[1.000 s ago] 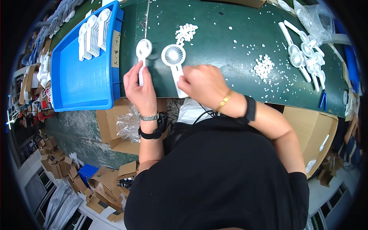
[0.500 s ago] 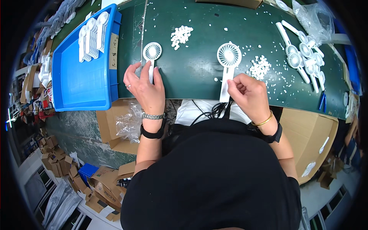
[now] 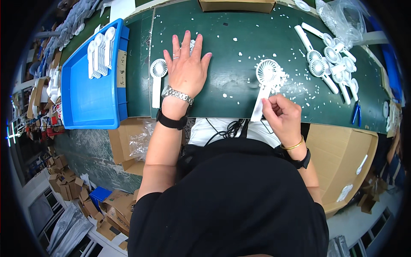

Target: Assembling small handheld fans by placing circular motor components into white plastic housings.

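My left hand (image 3: 187, 70) is open, palm down with fingers spread, over a heap of tiny white pieces (image 3: 192, 45) that it mostly hides. Just left of it lies a white handheld fan housing (image 3: 156, 90), round grille away from me, untouched. My right hand (image 3: 281, 115) is closed, thumb and fingertips pinched at the handle edge of a second white fan housing (image 3: 266, 79). That one's handle points toward me at the table's front edge, and its grille lies against a second heap of tiny white pieces (image 3: 279, 80). Whether a small piece is also in the pinch is hidden.
At left stands a blue tray (image 3: 121, 98) with stacked white fan housings (image 3: 99, 55). Several more housings (image 3: 332, 64) are piled at right, near blue pliers (image 3: 357, 113) and a clear plastic bag (image 3: 338, 21). Loose white bits dot the green table (image 3: 231, 85). A cardboard box (image 3: 338, 158) sits below right.
My left hand has left the left fan housing and reached forward, fingers spreading over the left heap. The right fan housing has shifted rightward with my right hand, against the right heap.
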{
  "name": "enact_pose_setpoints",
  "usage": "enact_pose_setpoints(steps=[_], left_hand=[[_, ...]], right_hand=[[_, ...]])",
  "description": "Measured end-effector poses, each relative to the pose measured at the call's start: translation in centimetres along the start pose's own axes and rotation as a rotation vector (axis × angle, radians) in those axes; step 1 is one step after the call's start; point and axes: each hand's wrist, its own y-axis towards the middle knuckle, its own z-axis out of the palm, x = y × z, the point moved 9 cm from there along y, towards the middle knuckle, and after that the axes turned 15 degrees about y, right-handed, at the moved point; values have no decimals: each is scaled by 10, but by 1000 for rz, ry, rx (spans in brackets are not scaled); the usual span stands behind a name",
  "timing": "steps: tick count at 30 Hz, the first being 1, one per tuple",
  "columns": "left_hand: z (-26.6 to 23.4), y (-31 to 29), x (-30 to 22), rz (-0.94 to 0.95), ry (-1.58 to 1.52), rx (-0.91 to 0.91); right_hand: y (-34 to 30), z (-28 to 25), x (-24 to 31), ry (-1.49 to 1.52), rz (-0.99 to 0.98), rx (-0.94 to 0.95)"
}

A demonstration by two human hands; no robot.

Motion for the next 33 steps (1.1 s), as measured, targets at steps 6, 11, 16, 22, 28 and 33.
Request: enact_pose_setpoints(steps=[6,11,16,22,28,33], left_hand=[[23,9,0,-40,16,116],[29,-1,-3,-40,-235,116],[14,-30,-30,23,-299,114],[0,-38,-50,52,-360,123],[10,-33,-14,-141,-299,39],[-17,-38,-24,-28,-277,-72]], right_hand=[[-7,-14,-10,6,21,-6],[-9,-19,-15,32,37,-18],[-10,-18,-16,13,19,-17],[-11,-12,-13,0,-4,10],[-11,-4,-8,-24,-14,37],[-4,14,4,-86,-80,96]])
